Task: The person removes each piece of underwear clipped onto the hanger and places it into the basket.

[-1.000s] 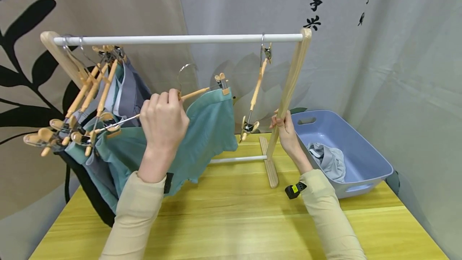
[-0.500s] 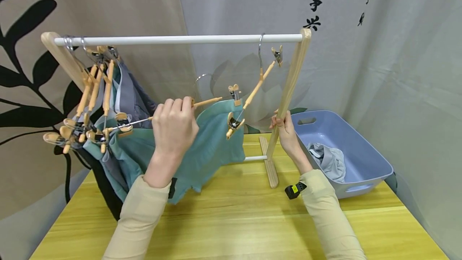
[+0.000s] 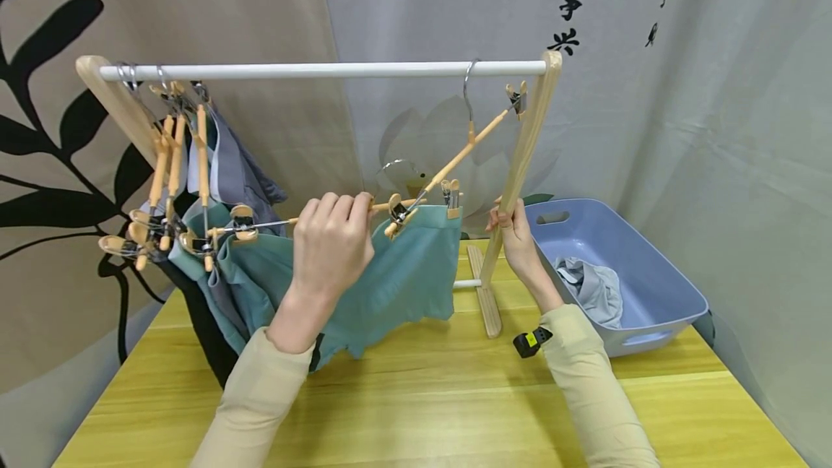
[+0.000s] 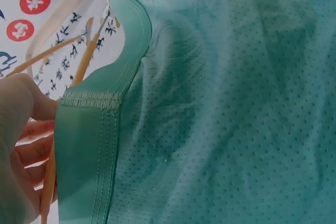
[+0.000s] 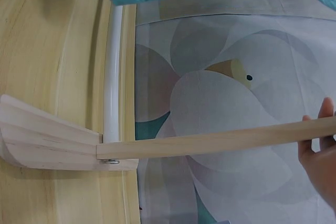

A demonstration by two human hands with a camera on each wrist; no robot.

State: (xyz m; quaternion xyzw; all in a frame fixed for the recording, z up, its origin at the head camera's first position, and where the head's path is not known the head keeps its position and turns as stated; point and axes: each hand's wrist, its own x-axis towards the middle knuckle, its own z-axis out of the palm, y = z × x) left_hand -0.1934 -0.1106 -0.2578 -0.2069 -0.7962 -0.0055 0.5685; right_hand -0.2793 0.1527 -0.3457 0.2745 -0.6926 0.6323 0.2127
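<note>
Fingers of our left hand (image 3: pixel 328 250) wrap around a wooden hanger (image 4: pixel 50 174), teal shorts (image 3: pixel 403 269) clipped to it, below the white rail (image 3: pixel 325 71); with our right hand (image 3: pixel 518 240) we grip the wooden upright (image 3: pixel 528 137).

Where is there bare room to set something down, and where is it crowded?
Bare table lies between the left sleeve and right sleeve, in front of the teal shorts. The basket has free floor right of the grey cloth. The rail is bare between the bunched hangers and the lone hanger. Crowded: the rail's left end.
</note>
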